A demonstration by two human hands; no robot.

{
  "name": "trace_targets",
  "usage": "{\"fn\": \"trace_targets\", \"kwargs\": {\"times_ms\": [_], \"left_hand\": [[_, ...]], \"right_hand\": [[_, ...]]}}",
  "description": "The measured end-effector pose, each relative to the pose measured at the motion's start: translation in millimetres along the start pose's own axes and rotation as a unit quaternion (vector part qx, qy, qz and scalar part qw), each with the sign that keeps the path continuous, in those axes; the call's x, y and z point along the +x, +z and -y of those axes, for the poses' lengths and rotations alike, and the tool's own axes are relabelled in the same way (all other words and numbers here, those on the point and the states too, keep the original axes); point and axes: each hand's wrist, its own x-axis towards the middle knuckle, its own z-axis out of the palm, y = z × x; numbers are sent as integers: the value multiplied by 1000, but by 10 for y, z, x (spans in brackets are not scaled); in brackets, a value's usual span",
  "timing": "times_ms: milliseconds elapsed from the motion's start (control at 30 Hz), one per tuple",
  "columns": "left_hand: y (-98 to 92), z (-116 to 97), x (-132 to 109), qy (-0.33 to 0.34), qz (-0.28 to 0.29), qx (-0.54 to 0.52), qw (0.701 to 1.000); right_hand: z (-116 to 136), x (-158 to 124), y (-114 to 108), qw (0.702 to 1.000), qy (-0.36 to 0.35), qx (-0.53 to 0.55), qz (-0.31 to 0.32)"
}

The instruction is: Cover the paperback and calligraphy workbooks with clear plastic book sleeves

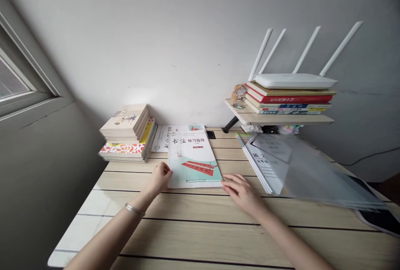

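A calligraphy workbook (192, 157) with a white and pale green cover and red strips lies flat on the table in front of me. Its upper left part overlaps another, similar workbook (161, 143). My left hand (161, 176) is closed at the workbook's left edge, fingers curled and thumb against it; a silver bracelet is on that wrist. At the lower right corner my right hand (242, 188) touches the edge with its fingertips, the fingers stretched out and close to the tabletop.
To the left stands a stack of books (128, 134). Right of the workbook lie booklets (265, 170) partly under translucent plastic folders (318, 174). A raised shelf (281, 116) bears several books (290, 98) and a white router (293, 80). Slats with dark gaps form the tabletop (193, 236).
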Motion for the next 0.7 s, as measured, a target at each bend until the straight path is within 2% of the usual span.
{"fn": "trace_targets", "kwargs": {"times_ms": [200, 367, 467, 567, 633, 700], "left_hand": [[106, -178, 147, -76, -24, -66, 995], [148, -207, 60, -84, -6, -153, 985], [169, -180, 32, -69, 20, -188, 980], [161, -136, 60, -62, 24, -219, 973], [126, -112, 93, -61, 27, -246, 967], [64, -97, 115, -59, 35, -276, 959]], "right_hand": [[104, 73, -20, 999, 37, 13, 18], [15, 241, 105, 985, 143, 96, 13], [-39, 426, 179, 959, 244, 143, -17], [-76, 611, 230, 908, 349, 224, -52], [-98, 700, 246, 873, 393, 280, -65], [-113, 759, 245, 855, 406, 317, -64]]}}
